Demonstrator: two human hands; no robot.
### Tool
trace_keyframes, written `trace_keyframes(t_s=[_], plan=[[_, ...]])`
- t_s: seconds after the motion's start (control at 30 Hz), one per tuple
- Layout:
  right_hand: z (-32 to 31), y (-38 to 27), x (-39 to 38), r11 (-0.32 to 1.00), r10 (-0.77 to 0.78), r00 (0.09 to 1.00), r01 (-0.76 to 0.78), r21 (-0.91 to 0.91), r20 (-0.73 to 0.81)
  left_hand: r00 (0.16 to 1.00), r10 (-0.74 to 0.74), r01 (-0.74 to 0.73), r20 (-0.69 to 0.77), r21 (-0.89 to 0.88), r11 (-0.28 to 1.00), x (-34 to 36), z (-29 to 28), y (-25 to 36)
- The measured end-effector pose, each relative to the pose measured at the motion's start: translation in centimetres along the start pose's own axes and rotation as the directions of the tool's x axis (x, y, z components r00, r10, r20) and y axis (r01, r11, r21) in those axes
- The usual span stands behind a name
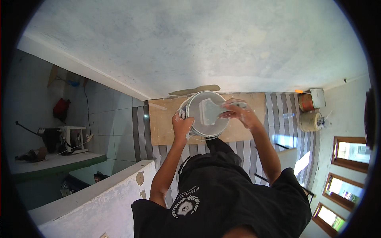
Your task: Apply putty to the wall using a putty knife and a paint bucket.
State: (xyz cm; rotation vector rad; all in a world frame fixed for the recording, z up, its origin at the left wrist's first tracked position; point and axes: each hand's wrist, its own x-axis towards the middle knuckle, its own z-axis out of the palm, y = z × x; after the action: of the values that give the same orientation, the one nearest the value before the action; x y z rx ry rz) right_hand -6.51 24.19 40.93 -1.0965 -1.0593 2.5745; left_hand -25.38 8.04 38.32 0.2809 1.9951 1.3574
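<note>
My left hand grips the left side of a pale round bucket, which holds greyish liquid. My right hand is closed on a whitish, coated wide brush, whose head is inside the bucket over the liquid. Both hands have white smears on them. The bucket is held above a plywood board on the striped floor, beside the mottled wall.
A low wall runs at lower left, beside a ledge with a white stand and dark objects. Containers stand at the right wall. A dark-legged piece of furniture is right of my body, near wooden-framed windows.
</note>
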Motion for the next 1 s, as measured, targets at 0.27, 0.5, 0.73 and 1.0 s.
trace_keyframes(t_s=[0.27,0.5,0.73,1.0], plan=[[-2.1,-7.5,0.9,0.96,-0.25,0.964,0.259,0.106,-0.092,0.983,-0.182,0.178,-0.002,-0.216,0.96,2.4,1.3,5.5],[-1.2,-13.5,0.6,0.956,-0.237,0.968,0.217,0.198,0.08,0.984,-0.162,0.172,0.068,-0.178,0.969,3.0,1.3,11.9],[2.6,-21.6,-1.3,0.936,-0.349,0.918,0.351,0.024,0.19,0.953,-0.145,0.198,0.266,-0.184,0.963,3.7,-1.8,19.4],[8.5,-26.9,-6.0,0.728,-0.548,0.788,0.615,-0.303,0.283,0.935,-0.013,0.131,0.353,-0.312,0.941,2.4,-5.7,27.8]])
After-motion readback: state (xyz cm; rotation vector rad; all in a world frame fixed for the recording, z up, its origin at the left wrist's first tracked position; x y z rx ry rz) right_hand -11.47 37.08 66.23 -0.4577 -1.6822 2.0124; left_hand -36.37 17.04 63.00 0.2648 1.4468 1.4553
